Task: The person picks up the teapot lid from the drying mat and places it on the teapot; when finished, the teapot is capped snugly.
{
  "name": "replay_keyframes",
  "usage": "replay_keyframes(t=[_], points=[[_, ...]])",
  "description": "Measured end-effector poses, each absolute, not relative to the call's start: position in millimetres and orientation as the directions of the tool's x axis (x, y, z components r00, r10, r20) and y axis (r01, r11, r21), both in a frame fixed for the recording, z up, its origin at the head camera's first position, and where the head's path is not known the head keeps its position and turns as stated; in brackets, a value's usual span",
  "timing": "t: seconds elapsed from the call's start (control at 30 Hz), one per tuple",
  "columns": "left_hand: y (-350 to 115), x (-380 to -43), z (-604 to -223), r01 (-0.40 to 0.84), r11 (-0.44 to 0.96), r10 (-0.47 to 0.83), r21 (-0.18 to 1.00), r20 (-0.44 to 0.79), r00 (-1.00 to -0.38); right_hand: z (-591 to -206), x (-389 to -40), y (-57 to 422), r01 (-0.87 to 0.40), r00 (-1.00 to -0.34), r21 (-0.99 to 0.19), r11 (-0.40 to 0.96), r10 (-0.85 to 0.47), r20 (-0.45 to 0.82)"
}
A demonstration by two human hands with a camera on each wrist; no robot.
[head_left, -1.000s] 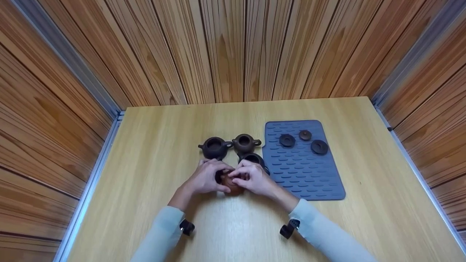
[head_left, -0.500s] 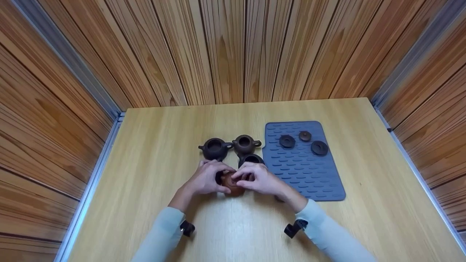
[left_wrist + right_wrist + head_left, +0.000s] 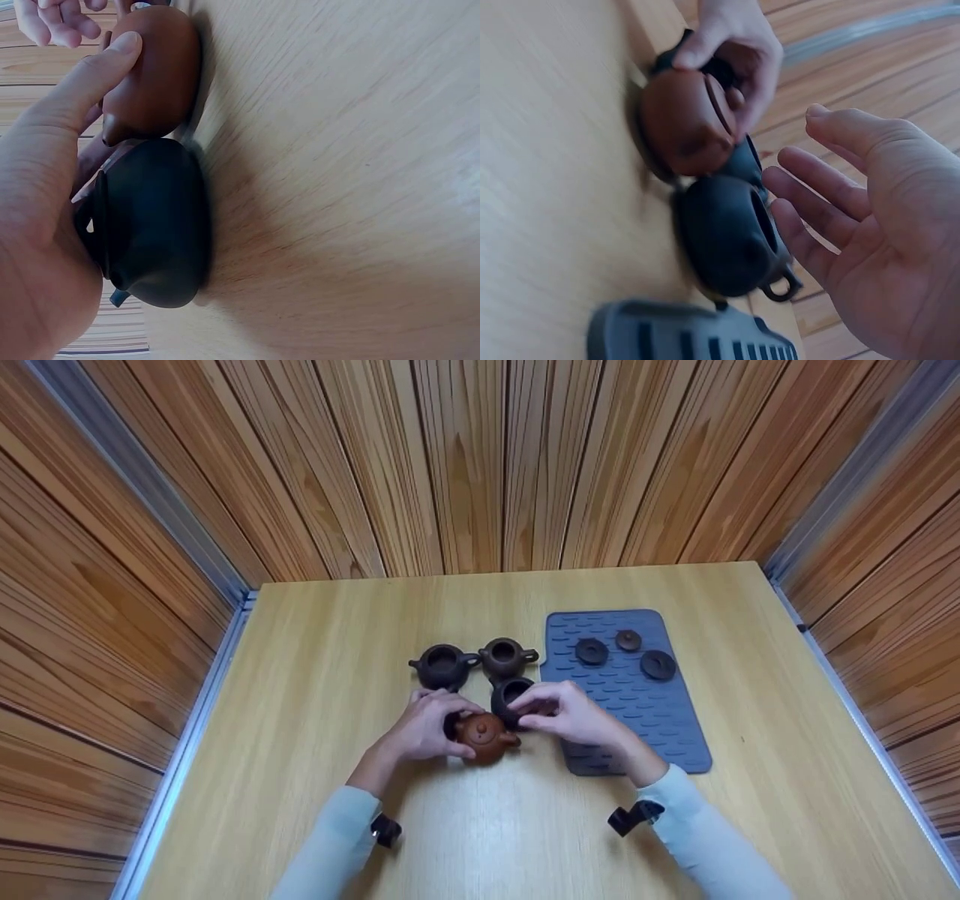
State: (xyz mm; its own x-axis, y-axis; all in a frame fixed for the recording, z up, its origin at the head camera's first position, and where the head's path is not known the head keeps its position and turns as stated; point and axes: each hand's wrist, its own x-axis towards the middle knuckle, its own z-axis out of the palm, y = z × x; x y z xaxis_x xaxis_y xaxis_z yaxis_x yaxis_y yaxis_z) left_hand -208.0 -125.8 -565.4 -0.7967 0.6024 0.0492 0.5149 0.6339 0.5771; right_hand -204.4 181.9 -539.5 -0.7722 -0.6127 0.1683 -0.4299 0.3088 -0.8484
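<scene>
A reddish-brown teapot (image 3: pixel 486 739) stands on the table with its knobbed lid on. My left hand (image 3: pixel 433 725) grips it, thumb on the near side; the far fingers are partly hidden in the head view. Under that palm is a dark teapot (image 3: pixel 154 225), mostly covered from above. My right hand (image 3: pixel 566 712) hovers to the right, over a dark lidless teapot (image 3: pixel 510 701). In the right wrist view its fingers (image 3: pixel 817 191) are loosely bent with nothing between them, apart from the pots.
Two more lidless dark teapots, one at left (image 3: pixel 442 665) and a smaller brown one (image 3: pixel 504 657), stand behind the hands. On the grey-blue mat (image 3: pixel 630 720) at right lie three round lids (image 3: pixel 658 665). Wooden panel walls (image 3: pixel 480 465) border the table.
My right hand has let go of the reddish-brown teapot's lid and moved right, uncovering the knob and one side of the pot. My left hand has stayed in place.
</scene>
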Motion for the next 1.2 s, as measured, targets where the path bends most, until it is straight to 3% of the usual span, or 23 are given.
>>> replay_keyframes(t=[0.87,1.2], points=[[-127.1,-208.1,-565.8,0.517,0.626,0.607,0.584,0.051,-0.793,-544.1,-232.8,264.9,-0.251,-0.942,-0.839,0.482,-0.321,0.097],[-127.3,-208.4,-565.7,0.513,0.631,0.604,0.582,0.048,-0.796,-553.5,-237.9,300.2,-0.257,-0.965,-0.808,0.53,-0.181,0.189]])
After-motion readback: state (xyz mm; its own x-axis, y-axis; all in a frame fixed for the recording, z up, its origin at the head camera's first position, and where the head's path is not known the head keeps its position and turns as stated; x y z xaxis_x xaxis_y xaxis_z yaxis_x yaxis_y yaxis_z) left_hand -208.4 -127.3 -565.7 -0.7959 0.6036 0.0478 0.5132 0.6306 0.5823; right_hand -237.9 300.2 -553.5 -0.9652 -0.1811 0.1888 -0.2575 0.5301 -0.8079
